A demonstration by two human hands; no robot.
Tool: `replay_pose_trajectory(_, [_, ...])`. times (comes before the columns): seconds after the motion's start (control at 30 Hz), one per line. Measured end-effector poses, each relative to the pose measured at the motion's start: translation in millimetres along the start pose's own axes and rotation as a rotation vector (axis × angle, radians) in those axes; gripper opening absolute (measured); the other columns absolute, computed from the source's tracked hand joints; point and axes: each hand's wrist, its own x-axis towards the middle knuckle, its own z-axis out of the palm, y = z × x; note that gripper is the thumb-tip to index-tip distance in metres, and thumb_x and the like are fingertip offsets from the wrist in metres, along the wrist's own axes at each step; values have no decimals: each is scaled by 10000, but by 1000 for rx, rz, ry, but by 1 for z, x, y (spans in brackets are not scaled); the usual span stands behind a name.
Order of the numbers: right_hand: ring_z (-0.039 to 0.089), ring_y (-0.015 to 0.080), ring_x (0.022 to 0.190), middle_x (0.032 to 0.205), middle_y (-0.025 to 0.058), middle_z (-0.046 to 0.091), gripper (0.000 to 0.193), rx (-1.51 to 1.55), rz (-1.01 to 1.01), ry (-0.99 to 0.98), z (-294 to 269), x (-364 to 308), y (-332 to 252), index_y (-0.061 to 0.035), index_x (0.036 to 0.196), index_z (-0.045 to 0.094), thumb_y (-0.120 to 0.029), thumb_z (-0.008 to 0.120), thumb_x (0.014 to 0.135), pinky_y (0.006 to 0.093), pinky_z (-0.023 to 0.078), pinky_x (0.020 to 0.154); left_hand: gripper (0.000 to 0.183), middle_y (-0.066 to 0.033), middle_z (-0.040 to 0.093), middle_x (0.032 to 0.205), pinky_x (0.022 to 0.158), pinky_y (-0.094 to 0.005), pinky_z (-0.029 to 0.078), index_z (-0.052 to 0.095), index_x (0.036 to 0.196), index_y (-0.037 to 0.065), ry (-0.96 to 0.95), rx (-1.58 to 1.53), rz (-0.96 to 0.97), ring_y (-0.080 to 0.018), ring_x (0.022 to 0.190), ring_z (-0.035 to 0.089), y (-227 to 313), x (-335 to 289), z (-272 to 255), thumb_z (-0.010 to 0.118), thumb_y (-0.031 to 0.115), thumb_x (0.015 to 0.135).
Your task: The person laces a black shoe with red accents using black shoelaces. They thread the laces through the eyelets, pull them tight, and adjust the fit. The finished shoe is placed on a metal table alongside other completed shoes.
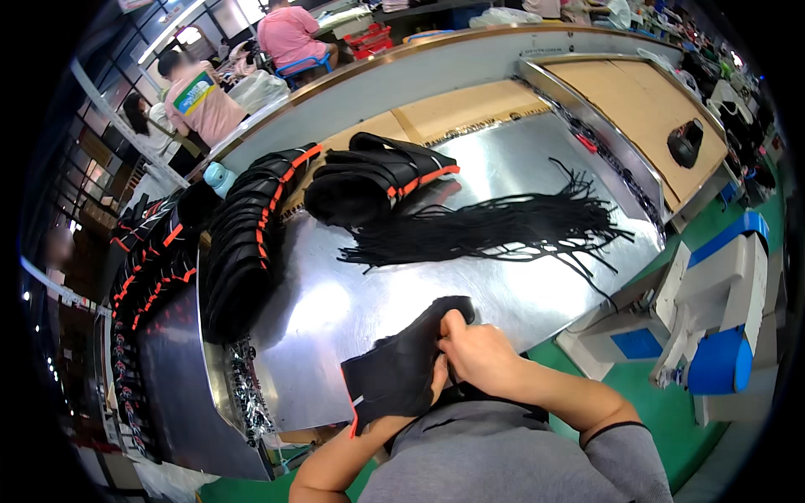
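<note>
The upper (387, 373) is near the person's body, at the table's (314, 310) near edge; the right hand (480, 354) pinches its rim, while the left hand (439, 380), mostly hidden, seems to support it, its grip one cannot tell. Beyond, laces (486, 230) lie bundled, probably for easy reach, and stacked uppers (247, 230) nest, probably to save room.

- Right hand (482, 356): in front of the torso, thumb and forefinger drawn together in a pinch, the other fingers curled in.
- Right forearm (566, 390): angles inward from a bent elbow out to the side.
- Left hand (438, 377): mostly hidden — a sliver shows, close below the right.
- Left forearm (356, 453): slants inward — bare, elbow bent low.
</note>
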Motion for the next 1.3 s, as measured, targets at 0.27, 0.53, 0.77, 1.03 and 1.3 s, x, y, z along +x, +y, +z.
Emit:
replay_pose_trajectory(0.27, [698, 356, 779, 799, 182, 698, 246, -177, -156, -102, -37, 6, 16, 32, 1061, 535, -96, 610, 865, 434, 536, 655, 438, -195, 656, 1165, 978, -389, 486, 584, 1197, -73, -41, -1119, -742, -268, 1056, 649, -104, -33, 58, 473, 299, 994])
replay_pose_trajectory(0.53, [581, 105, 822, 944, 10, 633, 420, 949, 224, 131, 5, 36, 83, -24, 1086, 616, -202, 830, 772, 266, 478, 718, 553, -193, 557, 1355, 1122, -387, 353, 514, 1310, -71, -283, -1020, -698, -320, 1277, 518, -108, -14, 24, 553, 369, 977])
replay_pose_trajectory(0.77, [604, 142, 769, 886, 57, 653, 327, 678, 266, 443, 43, 47, 97, -58, 1066, 633, -261, 758, 842, 275, 479, 701, 153, -125, 685, 854, 640, -387, 516, 684, 981, 59, 36, 177, -66, -332, 714, 656, -85, -12, 14, 678, 149, 858])
replay_pose_trajectory(1.03, [605, 160, 652, 720, 67, 655, 329, 628, 107, -152, 40, 19, 42, -47, 932, 705, -373, 686, 895, 311, 472, 638, 178, -126, 679, 812, 599, -368, 510, 669, 985, 40, 198, 171, 94, -301, 668, 662, -57, 7, -12, 709, 62, 813])
replay_pose_trajectory(1.3, [641, 291, 783, 872, 93, 642, 265, 83, -126, -448, 42, -88, 109, -62, 934, 695, -321, 647, 913, 391, 505, 707, 180, -69, 677, 779, 641, -260, 490, 678, 1015, -35, 496, -3, 23, -98, 684, 600, -37, 45, -97, 685, -13, 836])
